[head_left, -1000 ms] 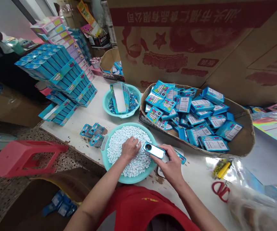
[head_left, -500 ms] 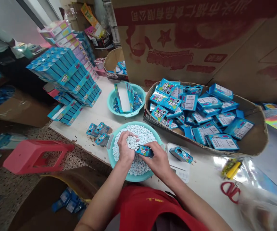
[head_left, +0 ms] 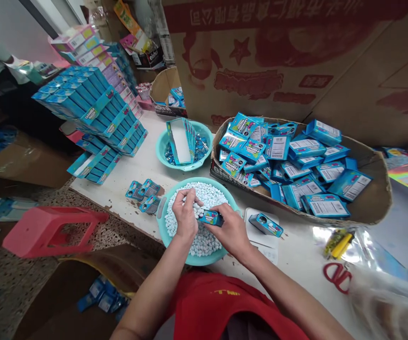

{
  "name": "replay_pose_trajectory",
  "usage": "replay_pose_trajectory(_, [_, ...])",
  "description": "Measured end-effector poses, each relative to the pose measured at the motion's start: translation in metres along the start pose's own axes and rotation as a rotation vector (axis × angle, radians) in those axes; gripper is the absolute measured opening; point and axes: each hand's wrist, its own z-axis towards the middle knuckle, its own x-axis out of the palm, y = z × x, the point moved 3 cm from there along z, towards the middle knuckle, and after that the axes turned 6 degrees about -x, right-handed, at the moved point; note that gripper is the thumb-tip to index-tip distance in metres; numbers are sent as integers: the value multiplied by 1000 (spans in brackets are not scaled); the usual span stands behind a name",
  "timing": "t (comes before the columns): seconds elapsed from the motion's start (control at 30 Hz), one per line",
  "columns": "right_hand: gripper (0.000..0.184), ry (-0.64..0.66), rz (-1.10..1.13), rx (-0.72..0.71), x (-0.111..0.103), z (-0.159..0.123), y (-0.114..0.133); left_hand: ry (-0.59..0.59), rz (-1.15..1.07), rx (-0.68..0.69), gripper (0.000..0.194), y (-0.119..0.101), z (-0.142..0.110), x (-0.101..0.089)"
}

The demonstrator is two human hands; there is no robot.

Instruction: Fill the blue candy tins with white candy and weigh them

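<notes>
Over a turquoise basin [head_left: 162,225] full of small white candies [head_left: 207,243], my left hand [head_left: 187,215] is cupped around a handful of those candies, some showing at its edge. My right hand [head_left: 230,229] grips a small blue candy box [head_left: 211,217] held on its side, its end against the candies in my left hand. To the right, another blue box [head_left: 266,225] with a round hole in its top stands on a white scale [head_left: 278,248]. Left of the basin, several blue boxes [head_left: 149,187] stand together on the table.
A cut-down carton [head_left: 384,208] holds many blue boxes at the right. Behind the basin stands a second turquoise bowl [head_left: 161,158] with folded card and small wrapped pieces. Stacked display packs [head_left: 97,113] rise at the left; red scissors [head_left: 338,277] lie at the right; a red stool [head_left: 44,231] is below.
My left hand has curled further over the candies, and fewer show in it now. The box has shifted slightly, still meeting the left hand. The whole view has moved a little.
</notes>
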Motion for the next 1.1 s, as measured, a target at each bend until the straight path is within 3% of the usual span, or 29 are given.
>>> replay_pose_trajectory(0.3, [26, 19, 34, 45, 7, 6, -9, -1, -95, -97, 30, 10, 9, 4])
replay_pose_trajectory(0.87, [22, -71, 181, 43, -4, 5, -9, 72, -54, -115, 34, -2, 0, 14])
replay_pose_trajectory(1.1, [23, -110, 262, 11, 0, 1, -6, 39, 45, 35, 32, 0, -5, 9])
